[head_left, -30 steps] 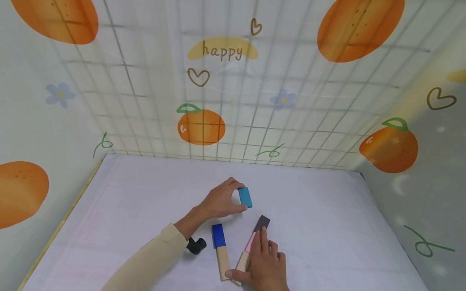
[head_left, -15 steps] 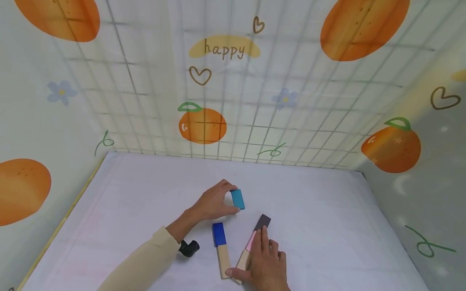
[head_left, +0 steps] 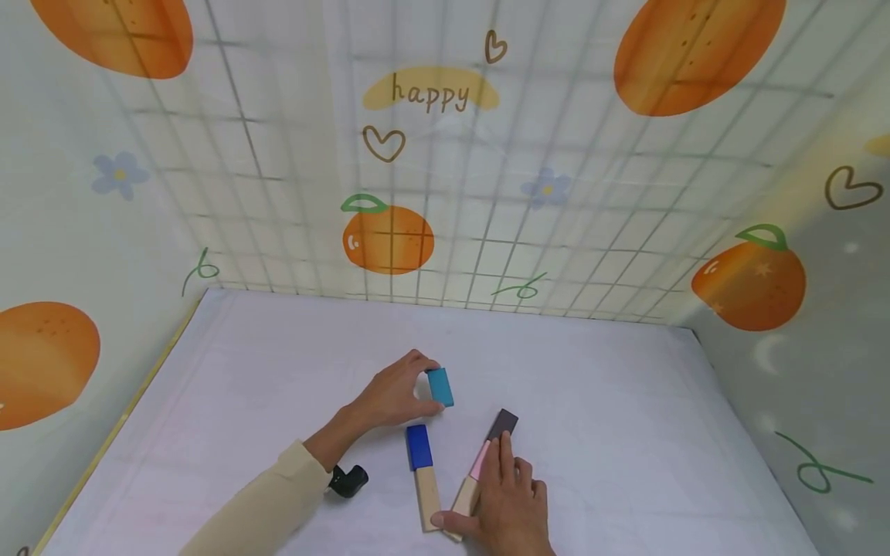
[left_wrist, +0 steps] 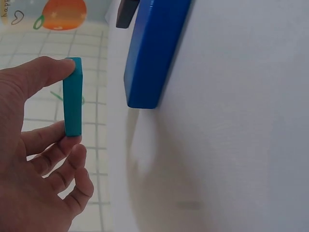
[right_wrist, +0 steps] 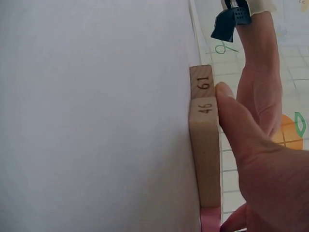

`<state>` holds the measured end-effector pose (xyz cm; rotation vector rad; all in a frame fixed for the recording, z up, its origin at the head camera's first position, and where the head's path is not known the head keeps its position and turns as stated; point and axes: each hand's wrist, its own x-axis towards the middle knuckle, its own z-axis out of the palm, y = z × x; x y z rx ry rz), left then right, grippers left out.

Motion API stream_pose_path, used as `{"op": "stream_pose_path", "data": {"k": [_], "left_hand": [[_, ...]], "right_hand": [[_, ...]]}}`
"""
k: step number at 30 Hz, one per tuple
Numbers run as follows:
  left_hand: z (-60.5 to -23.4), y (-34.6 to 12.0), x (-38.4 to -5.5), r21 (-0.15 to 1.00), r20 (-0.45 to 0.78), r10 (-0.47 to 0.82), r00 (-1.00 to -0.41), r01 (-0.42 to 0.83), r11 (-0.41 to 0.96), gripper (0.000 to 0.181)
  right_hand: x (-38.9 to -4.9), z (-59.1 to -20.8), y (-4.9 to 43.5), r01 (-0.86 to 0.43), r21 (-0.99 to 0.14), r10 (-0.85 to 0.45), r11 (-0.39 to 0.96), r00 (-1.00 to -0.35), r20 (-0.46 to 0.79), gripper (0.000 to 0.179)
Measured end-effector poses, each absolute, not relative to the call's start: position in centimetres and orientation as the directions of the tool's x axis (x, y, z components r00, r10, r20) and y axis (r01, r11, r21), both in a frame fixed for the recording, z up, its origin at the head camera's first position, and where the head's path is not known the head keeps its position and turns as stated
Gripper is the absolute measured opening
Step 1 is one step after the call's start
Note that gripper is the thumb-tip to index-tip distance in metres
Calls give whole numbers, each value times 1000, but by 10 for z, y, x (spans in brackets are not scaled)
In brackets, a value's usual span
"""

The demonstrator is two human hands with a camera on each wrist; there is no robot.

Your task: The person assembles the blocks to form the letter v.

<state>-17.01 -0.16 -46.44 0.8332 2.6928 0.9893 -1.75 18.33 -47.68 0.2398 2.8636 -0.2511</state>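
My left hand (head_left: 392, 395) pinches a turquoise wooden block (head_left: 440, 388) between thumb and fingertips. In the left wrist view this block (left_wrist: 73, 104) stands on edge in the grip, away from the blue block (left_wrist: 152, 58). On the table, the blue block and a plain wood block (head_left: 427, 498) lie end to end. A second, slanted row has a dark grey block (head_left: 502, 425), a pink block (head_left: 480, 461) and another plain wood block (head_left: 464, 496). The near ends meet in a V. My right hand (head_left: 513, 498) rests along the slanted row, fingers extended, thumb at the V's point.
A white cloth covers the table (head_left: 612, 417), with a yellowish strip (head_left: 114, 425) along its left edge. Curtains with printed oranges (head_left: 389, 239) enclose the back and sides. A black wrist camera (head_left: 349, 481) sticks out under the left sleeve (head_left: 264, 494).
My left hand has moved left and slightly nearer with the turquoise block, which is now just beyond the blue block's far end. The right hand and the V of blocks stay put.
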Motion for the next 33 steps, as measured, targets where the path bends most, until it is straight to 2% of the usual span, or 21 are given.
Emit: {"op": "stream_pose_path", "data": {"k": [17, 33], "left_hand": [[-483, -22, -167, 636, 18, 529, -849, 418, 649, 65], [-489, -33, -162, 643, 29, 531, -847, 423, 639, 63]], "right_hand": [[-17, -478, 182, 212, -155, 161, 965, -943, -290, 160], [-16, -477, 184, 167, -167, 121, 972, -959, -255, 158]]}}
